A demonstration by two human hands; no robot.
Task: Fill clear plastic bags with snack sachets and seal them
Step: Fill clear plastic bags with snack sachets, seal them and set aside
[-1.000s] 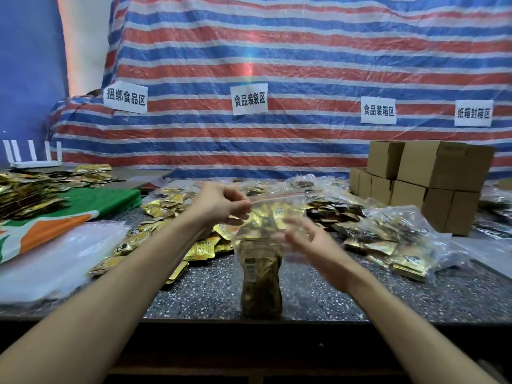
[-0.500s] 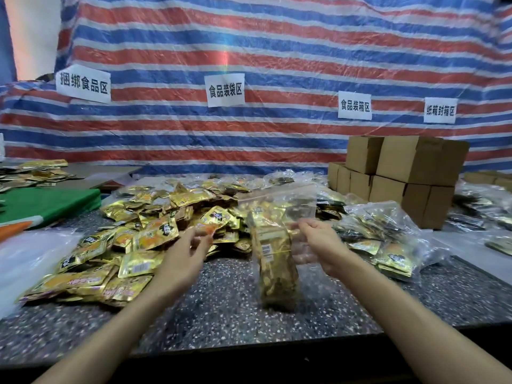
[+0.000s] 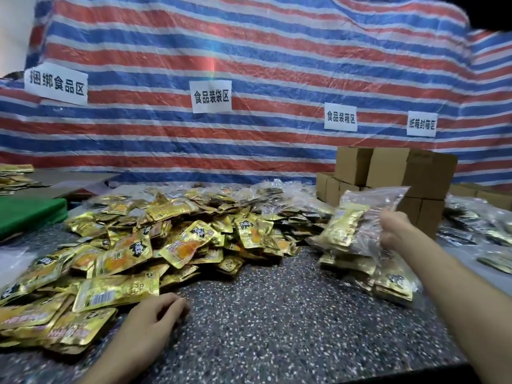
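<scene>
The right hand [image 3: 396, 231] grips a clear plastic bag [image 3: 385, 200] by its side, fingers curled into the film. It holds the bag tilted above the dark speckled worktop [image 3: 277, 314]. Packed gold foil snack sachets [image 3: 343, 225] fill the part of the bag just left of this hand, and the bag's top edge rises above and behind the knuckles. Whether that top edge is pressed closed cannot be told. Directly below the hand, more filled clear bags [image 3: 390, 281] lie heaped on the worktop. Behind the hand stands a stack of brown cardboard boxes [image 3: 388, 167].

The left hand [image 3: 156, 314] rests palm down on the worktop, well apart from the right hand. Its fingers are loosely curled and hold nothing. Just to its left, and spreading away behind it, lies a large heap of loose gold foil sachets [image 3: 166, 239]. Whether the hand touches the nearest one cannot be told. Further left and behind sits a flat green board [image 3: 27, 214]. Far behind both hands hangs a red, blue and white striped tarpaulin [image 3: 249, 51] with white paper labels [image 3: 212, 97] stuck to it.
</scene>
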